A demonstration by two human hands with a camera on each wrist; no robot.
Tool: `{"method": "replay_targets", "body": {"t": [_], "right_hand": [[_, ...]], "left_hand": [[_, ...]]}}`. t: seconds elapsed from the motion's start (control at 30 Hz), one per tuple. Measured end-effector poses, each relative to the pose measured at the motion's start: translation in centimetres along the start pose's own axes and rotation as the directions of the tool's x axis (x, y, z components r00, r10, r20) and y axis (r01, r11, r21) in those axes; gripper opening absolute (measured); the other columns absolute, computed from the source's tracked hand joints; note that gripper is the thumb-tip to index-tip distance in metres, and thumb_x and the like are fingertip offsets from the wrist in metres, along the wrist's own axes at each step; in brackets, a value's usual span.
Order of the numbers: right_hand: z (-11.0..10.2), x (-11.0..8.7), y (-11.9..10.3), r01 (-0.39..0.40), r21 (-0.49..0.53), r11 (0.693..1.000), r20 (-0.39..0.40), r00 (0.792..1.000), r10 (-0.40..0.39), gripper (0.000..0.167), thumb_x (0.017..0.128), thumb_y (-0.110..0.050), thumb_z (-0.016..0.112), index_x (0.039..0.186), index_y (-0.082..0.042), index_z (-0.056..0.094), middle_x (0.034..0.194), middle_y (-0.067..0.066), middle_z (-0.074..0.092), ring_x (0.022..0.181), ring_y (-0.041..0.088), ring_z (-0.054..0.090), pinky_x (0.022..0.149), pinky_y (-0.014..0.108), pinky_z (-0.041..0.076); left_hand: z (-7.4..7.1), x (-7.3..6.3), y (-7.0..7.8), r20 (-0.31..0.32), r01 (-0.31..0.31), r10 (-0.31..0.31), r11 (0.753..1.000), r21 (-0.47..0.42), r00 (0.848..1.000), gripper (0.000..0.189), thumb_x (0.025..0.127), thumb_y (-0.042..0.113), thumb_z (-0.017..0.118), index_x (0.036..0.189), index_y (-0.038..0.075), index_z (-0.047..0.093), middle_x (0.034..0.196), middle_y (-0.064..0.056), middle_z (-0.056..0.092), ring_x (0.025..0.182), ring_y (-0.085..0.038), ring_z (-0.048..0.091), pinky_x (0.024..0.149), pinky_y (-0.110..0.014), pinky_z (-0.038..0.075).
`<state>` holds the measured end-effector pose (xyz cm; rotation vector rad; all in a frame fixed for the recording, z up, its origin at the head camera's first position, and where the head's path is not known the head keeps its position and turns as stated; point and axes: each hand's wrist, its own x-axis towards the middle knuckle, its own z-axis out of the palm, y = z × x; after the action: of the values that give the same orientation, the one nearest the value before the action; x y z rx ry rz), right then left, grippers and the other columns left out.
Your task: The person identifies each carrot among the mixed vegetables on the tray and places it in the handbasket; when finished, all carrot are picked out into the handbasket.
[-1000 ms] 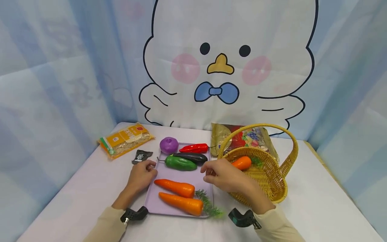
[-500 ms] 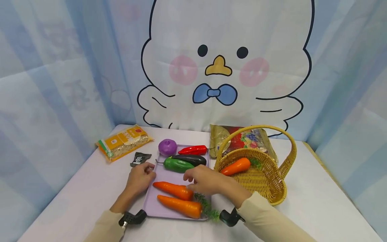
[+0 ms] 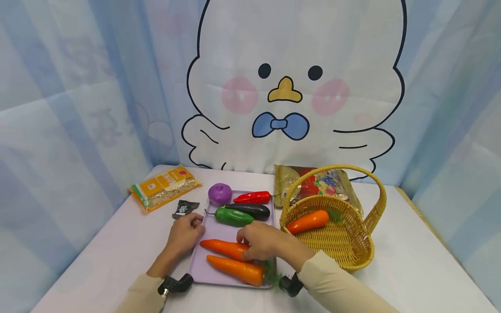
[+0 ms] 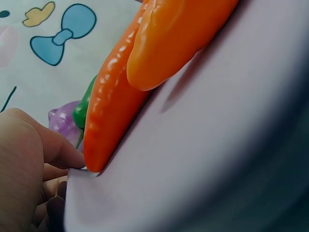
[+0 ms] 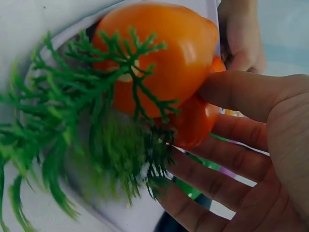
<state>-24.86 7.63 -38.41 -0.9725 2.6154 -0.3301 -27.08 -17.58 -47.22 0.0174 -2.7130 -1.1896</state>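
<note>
Right hand [image 3: 264, 240] curls thumb and fingers round far carrot [image 3: 221, 246], left hand [image 3: 185, 233] pinches tray [image 3: 198, 271] at left; best steady tray, lift clear of near carrot [image 3: 236, 269].

Glossy, plastic-looking carrots [image 3: 235, 270], smooth matt tray [image 3: 219, 231], rough woven basket [image 3: 332, 250] and creased cloth backdrop [image 3: 289, 150].

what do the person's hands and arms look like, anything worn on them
The left hand and right hand are ungloved. The left sleeve and right sleeve are plain, pale beige. A curved black device sits at each wrist: left device, right device.
</note>
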Motion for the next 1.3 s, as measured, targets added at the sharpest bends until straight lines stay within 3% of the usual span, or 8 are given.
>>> {"method": "replay_targets", "body": {"t": [0.3,0.53,0.73,1.3], "right_hand": [[1.0,0.4,0.1,-0.022,-0.045,0.999,-0.014,1.0,0.021,0.034,0.084,-0.029,0.081,0.115,-0.017,0.072,0.084,-0.009,0.061,0.078,0.012,0.055,0.079,0.03,0.05],[1.1,0.7,0.2,-0.004,-0.104,0.995,-0.013,1.0,0.003,0.031,0.084,-0.023,0.08,0.114,-0.017,0.073,0.083,-0.012,0.061,0.078,0.01,0.054,0.085,0.031,0.049],[1.0,0.8,0.1,-0.006,-0.088,0.996,0.0,1.0,0.006,0.031,0.086,-0.019,0.078,0.116,-0.015,0.071,0.085,-0.011,0.061,0.08,0.01,0.054,0.087,0.032,0.048],[-1.0,0.2,-0.8,-0.049,-0.101,0.994,-0.015,0.999,0.048,0.033,0.088,-0.017,0.076,0.119,-0.014,0.067,0.09,-0.007,0.059,0.082,0.013,0.054,0.083,0.031,0.05]], "left_hand": [[0.1,-0.2,0.1,0.001,0.004,-0.004,1.0,-0.007,1.0,0.029,0.082,0.008,0.062,0.109,0.002,0.072,0.075,-0.002,0.058,0.069,-0.017,0.051,0.065,-0.032,0.039],[0.1,-0.2,0.1,-0.004,-0.001,0.001,1.0,-0.013,1.0,0.029,0.081,0.008,0.063,0.108,0.003,0.073,0.075,-0.002,0.059,0.068,-0.017,0.051,0.065,-0.032,0.039],[0.1,-0.2,0.1,-0.002,0.005,-0.005,1.0,-0.01,1.0,0.029,0.082,0.008,0.063,0.109,0.003,0.072,0.076,-0.002,0.059,0.069,-0.017,0.051,0.065,-0.032,0.039],[0.0,-0.2,0.2,0.003,0.014,-0.014,1.0,-0.003,1.0,0.029,0.082,0.01,0.065,0.11,0.003,0.072,0.077,-0.002,0.06,0.07,-0.017,0.052,0.067,-0.032,0.041]]}}
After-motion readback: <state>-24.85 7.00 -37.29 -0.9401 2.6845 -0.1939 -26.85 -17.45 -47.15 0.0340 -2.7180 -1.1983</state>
